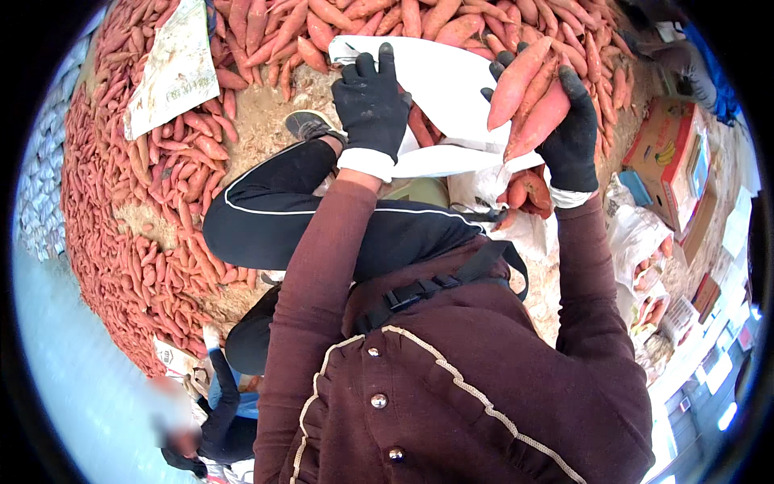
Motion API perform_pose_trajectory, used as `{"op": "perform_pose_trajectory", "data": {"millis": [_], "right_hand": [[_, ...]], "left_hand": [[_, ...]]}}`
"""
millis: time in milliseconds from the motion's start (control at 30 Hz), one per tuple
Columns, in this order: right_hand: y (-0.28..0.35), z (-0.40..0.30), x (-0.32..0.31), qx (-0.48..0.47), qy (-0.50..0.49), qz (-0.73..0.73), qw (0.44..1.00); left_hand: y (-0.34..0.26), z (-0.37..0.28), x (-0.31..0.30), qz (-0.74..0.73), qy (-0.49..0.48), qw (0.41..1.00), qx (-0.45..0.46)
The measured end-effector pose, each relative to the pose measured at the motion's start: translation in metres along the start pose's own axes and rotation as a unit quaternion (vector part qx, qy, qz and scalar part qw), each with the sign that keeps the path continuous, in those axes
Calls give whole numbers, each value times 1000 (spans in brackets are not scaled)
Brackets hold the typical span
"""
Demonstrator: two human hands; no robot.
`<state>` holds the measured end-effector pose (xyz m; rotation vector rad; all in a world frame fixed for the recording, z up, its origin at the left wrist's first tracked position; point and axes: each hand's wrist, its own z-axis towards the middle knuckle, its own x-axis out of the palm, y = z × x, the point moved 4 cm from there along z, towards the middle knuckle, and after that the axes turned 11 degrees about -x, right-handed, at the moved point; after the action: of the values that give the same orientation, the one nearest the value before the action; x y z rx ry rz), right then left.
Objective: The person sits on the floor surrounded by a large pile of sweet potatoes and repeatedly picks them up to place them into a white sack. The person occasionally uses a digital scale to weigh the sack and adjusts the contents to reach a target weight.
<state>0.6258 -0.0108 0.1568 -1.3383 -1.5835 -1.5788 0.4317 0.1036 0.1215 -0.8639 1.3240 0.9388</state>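
Observation:
Both my hands wear black knit gloves with white cuffs. My right hand [562,121] holds several red-skinned sweet potatoes [526,91] side by side, over the right part of a white woven sack [441,72]. My left hand [375,109] lies palm down on the sack's left part, its fingers spread towards the upper edge; whether it pinches the fabric cannot be told. Between the hands the sack's mouth gapes, and a few sweet potatoes [421,125] show inside. Just below my right hand, more sweet potatoes [528,192] sit in another white bag [478,186].
A large heap of sweet potatoes [115,199] spreads along the left and top, with a dirty white sack [175,72] on it. At right stand a cardboard box [659,157] and filled white bags [635,236]. A co-worker [224,417] is at the lower left, another person [689,60] at the upper right.

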Motion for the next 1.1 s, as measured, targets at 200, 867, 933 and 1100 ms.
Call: {"op": "perform_pose_trajectory", "data": {"millis": [200, 867, 933, 1100], "right_hand": [[-38, 15, 21, 82, 52, 67, 993], [-113, 82, -70, -54, 109, -823, 555], [-105, 78, -83, -59, 95, -838, 534], [-138, 74, -97, 104, 208, -845, 482]], "left_hand": [[71, -1, 56, -157, 219, 943, -197], [113, -29, 62, -227, 234, 921, -211], [108, -25, 59, -220, 253, 921, -200], [107, -27, 64, -203, 250, 930, -177]]}}
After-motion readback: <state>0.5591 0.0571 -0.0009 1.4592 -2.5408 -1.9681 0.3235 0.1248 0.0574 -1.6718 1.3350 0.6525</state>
